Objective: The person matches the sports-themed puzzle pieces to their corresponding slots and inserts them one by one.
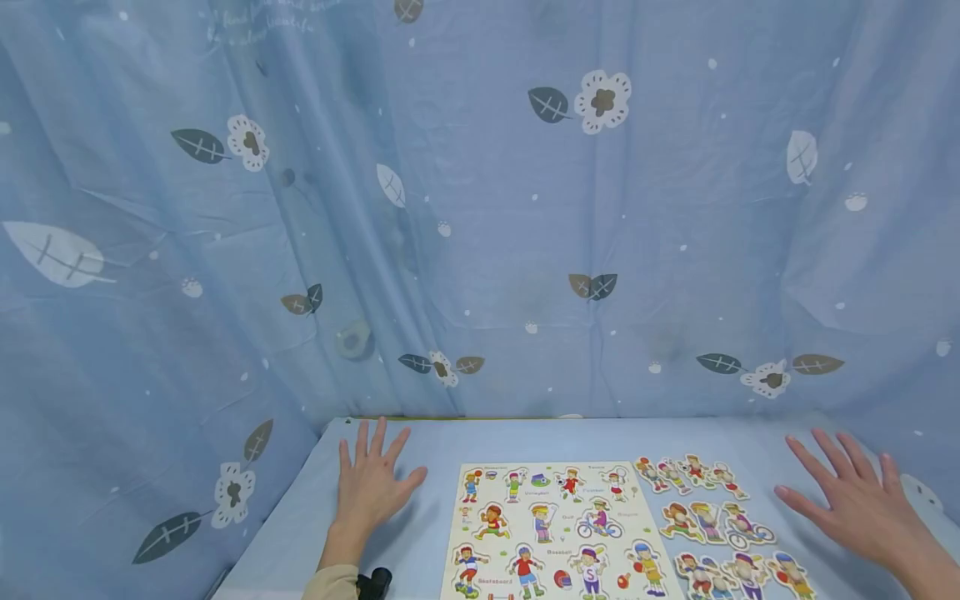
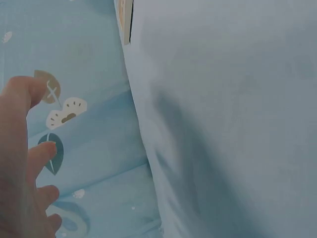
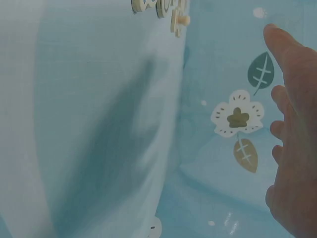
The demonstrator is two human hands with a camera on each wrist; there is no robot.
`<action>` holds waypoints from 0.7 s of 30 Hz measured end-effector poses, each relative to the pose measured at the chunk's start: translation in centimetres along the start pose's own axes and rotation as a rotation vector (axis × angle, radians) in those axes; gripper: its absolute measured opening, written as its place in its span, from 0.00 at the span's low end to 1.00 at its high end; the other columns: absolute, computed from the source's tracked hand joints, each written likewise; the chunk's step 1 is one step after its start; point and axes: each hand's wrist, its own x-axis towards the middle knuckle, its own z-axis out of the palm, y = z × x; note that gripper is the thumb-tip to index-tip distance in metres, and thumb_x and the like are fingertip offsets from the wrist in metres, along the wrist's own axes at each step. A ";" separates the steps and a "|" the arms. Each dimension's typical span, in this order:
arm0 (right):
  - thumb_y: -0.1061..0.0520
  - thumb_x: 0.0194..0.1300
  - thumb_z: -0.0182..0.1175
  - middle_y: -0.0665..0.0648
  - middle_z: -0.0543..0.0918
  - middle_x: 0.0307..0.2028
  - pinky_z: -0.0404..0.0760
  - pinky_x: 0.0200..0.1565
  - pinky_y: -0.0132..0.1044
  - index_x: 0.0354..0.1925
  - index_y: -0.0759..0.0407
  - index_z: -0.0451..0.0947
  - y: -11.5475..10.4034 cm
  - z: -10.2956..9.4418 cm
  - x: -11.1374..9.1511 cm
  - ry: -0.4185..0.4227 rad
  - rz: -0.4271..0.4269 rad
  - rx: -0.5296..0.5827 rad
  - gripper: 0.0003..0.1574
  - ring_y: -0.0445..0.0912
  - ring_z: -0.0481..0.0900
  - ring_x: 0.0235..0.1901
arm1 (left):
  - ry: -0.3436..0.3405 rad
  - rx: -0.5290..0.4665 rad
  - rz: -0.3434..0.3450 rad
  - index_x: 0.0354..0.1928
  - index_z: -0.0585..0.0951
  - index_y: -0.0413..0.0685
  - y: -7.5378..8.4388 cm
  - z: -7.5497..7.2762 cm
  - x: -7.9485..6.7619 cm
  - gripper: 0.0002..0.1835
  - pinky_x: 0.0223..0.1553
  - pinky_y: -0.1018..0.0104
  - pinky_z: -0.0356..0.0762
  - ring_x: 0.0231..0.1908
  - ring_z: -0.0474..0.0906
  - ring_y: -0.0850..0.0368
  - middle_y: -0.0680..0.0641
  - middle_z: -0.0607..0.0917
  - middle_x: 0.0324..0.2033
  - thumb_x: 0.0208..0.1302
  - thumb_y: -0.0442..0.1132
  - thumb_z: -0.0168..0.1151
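Note:
My left hand (image 1: 372, 486) is spread above the table, left of a cream puzzle board (image 1: 517, 540) printed with sporting children. In the left wrist view, the left hand's fingers (image 2: 39, 154) reach out with nothing between them. My right hand (image 1: 862, 504) is also spread, to the right of several loose puzzle pieces (image 1: 705, 521) with small knobs. Those pieces lie in rows beside the board's right edge. The right wrist view shows the right hand (image 3: 299, 134) holding nothing, with a few pieces (image 3: 163, 7) at the top edge.
A pale blue cloth covers the table (image 1: 408, 550). Behind and to the left hangs a blue curtain (image 1: 495, 250) with leaf and flower prints. A black object (image 1: 375, 581) shows beside the left wrist at the bottom edge.

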 end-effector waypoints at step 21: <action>0.32 0.63 0.60 0.76 0.37 0.74 0.16 0.62 0.74 0.78 0.54 0.31 0.1 0.2 0.1 -0.010 0.020 0.013 0.66 0.72 0.27 0.72 | -0.157 -0.058 -0.011 0.72 0.69 0.58 0.3 -0.2 -0.2 0.39 0.68 0.26 0.43 0.74 0.47 0.31 0.37 0.62 0.73 0.61 0.65 0.61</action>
